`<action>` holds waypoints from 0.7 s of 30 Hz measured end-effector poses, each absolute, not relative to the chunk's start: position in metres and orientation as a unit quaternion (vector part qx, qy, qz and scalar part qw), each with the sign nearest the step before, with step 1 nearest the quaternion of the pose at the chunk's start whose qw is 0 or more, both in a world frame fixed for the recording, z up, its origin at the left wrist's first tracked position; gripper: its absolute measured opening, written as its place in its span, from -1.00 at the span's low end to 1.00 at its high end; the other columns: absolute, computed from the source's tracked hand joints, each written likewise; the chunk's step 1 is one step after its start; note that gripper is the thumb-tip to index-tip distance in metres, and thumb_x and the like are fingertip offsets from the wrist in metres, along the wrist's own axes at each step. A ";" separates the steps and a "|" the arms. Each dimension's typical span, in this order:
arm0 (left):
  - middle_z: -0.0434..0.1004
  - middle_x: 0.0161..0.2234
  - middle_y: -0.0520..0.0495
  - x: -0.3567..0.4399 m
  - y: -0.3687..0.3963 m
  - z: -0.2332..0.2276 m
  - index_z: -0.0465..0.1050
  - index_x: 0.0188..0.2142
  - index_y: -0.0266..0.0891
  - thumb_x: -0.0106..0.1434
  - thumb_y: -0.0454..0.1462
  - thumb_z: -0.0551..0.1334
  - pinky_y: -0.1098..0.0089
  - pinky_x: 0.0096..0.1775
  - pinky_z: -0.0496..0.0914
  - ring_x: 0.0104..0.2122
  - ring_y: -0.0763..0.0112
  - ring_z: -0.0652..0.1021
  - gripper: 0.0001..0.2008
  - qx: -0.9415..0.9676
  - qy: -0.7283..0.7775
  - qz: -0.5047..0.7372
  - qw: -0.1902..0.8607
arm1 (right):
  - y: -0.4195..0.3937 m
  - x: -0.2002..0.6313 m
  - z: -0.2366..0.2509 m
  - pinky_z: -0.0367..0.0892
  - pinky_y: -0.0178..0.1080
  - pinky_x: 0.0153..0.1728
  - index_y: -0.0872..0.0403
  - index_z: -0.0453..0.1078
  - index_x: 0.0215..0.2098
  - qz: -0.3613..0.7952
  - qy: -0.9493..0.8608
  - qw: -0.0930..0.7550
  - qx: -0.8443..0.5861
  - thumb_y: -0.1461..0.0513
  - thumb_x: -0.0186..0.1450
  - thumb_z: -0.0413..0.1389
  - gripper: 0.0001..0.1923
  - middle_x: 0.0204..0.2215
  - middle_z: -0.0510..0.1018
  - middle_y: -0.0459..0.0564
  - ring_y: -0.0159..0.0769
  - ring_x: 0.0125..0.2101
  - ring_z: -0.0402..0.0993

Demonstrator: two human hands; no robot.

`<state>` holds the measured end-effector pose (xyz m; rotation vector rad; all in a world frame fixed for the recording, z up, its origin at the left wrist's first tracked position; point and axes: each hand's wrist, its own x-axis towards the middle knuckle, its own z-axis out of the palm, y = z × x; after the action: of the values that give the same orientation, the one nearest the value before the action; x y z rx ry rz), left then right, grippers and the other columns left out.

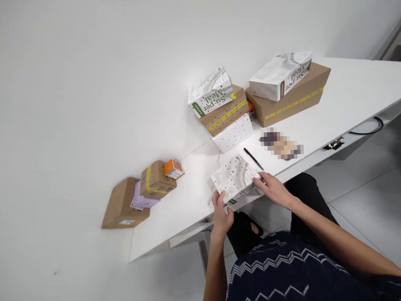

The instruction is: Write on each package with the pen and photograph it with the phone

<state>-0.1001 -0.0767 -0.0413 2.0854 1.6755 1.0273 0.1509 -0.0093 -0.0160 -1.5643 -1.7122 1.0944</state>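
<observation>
Gripping white packet at table edge: left hand & right hand both closed on it; black pen just beyond.

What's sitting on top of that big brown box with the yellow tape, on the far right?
A white "Super Meal" bag lies on its side on the big brown box, covering most of the lid. What is inside the box cannot be seen; it is shut.

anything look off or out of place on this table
Mostly tidy, but the stacks are loose: a Super Meal bag sits tilted on a taped cardboard box, overhanging its edge. Both hands, left hand and right hand, hold a white printed packet at the table's near edge.
</observation>
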 end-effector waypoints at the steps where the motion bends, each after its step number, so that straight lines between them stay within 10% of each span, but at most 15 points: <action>1: 0.06 0.23 -0.27 -0.098 -0.080 -0.044 0.04 0.25 -0.14 0.15 -0.43 0.12 0.04 0.21 0.17 0.28 0.12 0.13 -0.33 0.691 0.586 0.381 0.187 | -0.011 0.151 -0.014 0.35 -0.17 -0.24 0.07 0.39 -0.02 0.384 -0.654 0.254 -0.600 -0.15 0.33 -0.15 -0.42 -0.11 0.46 0.13 -0.18 -0.31 0.49; 8: 0.45 -0.03 -0.30 -0.105 -0.055 -0.034 0.22 0.21 -0.29 0.31 0.12 -0.09 0.17 -0.14 0.44 -0.23 0.24 0.55 -0.32 0.396 0.711 0.457 0.359 | -0.003 0.149 -0.009 0.33 -0.19 -0.16 0.09 0.38 0.07 0.353 -0.674 0.262 -0.594 -0.09 0.39 -0.24 -0.40 -0.10 0.43 0.15 -0.15 -0.21 0.48; 13: 0.45 0.01 -0.27 -0.098 -0.039 -0.020 0.42 0.04 -0.28 0.25 0.12 0.09 0.18 0.11 0.27 0.06 0.14 0.42 -0.41 0.501 0.688 0.391 0.350 | 0.014 0.144 -0.012 0.35 -0.18 -0.19 0.09 0.41 0.04 0.371 -0.669 0.305 -0.568 -0.05 0.35 -0.11 -0.47 -0.26 0.47 0.09 -0.21 -0.34 0.47; 21: 0.30 0.16 -0.30 -0.085 -0.036 -0.026 0.09 0.26 -0.23 0.28 -0.01 0.15 0.23 0.15 0.27 0.17 0.24 0.35 -0.36 0.557 0.584 0.501 0.311 | 0.017 0.138 -0.020 0.37 -0.14 -0.25 0.08 0.26 0.21 0.376 -0.660 0.330 -0.561 0.10 0.30 -0.04 -0.46 -0.22 0.58 0.06 -0.20 -0.42 0.47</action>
<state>-0.0848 -0.0362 -0.0261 1.4708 1.5425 1.3232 0.1375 0.0166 -0.0202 -1.4675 -1.7251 0.9838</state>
